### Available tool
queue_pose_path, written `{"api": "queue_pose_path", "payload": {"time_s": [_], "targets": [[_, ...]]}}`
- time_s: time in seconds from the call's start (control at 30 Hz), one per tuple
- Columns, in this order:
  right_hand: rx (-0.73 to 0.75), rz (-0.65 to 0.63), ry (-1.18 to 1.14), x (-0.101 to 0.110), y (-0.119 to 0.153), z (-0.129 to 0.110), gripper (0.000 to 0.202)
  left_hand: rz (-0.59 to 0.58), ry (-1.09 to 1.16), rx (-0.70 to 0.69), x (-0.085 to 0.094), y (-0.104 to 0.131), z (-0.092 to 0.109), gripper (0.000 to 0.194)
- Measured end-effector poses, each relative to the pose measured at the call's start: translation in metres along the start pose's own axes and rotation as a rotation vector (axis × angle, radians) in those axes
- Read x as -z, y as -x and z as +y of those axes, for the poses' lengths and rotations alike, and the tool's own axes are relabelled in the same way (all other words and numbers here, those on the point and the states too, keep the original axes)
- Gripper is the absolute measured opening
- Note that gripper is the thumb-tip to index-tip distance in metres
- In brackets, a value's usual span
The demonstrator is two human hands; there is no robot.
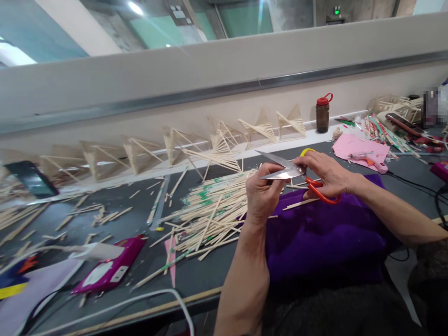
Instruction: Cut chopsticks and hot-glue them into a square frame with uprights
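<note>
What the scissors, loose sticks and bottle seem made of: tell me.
Scissors: blades polished metal, by their bright sheen; handles probably plastic, evenly coloured red and yellow. Loose sticks: likely unvarnished wood, pale and matte. Bottle: perhaps tinted plastic, its brown body looking translucent.

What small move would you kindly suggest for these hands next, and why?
I would probably ease the left hand clear of the scissors before closing them: the blades stand open right by its curled fingers, while the right hand holds the handles.
</note>
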State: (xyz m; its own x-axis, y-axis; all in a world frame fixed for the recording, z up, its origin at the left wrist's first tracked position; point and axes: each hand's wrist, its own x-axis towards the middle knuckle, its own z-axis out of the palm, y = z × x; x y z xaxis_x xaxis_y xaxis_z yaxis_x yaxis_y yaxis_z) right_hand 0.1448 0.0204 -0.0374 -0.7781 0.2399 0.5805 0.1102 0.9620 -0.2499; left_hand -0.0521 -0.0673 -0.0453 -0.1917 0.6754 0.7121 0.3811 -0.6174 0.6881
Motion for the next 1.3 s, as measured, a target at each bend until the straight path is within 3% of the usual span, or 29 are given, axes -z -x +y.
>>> {"api": "queue_pose_path", "payload": {"time_s": [0.53, 0.97, 1.3], "targets": [[-0.012, 0.018, 0.096, 0.0014, 0.0017, -0.0001, 0.073, -0.018, -0.021, -0.033, 0.001, 0.0012, -0.0048, 0.014], [-0.038, -0.072, -0.081, 0.0017, 0.0035, -0.0014, 0.067, -0.034, -0.029, 0.03, 0.0017, 0.0017, 0.001, 0.016], [-0.018, -0.041, 0.019, 0.0043, 0.0056, 0.0037, 0.071, -0.03, -0.023, 0.022, 0.0027, 0.002, -0.0001, 0.009]]}}
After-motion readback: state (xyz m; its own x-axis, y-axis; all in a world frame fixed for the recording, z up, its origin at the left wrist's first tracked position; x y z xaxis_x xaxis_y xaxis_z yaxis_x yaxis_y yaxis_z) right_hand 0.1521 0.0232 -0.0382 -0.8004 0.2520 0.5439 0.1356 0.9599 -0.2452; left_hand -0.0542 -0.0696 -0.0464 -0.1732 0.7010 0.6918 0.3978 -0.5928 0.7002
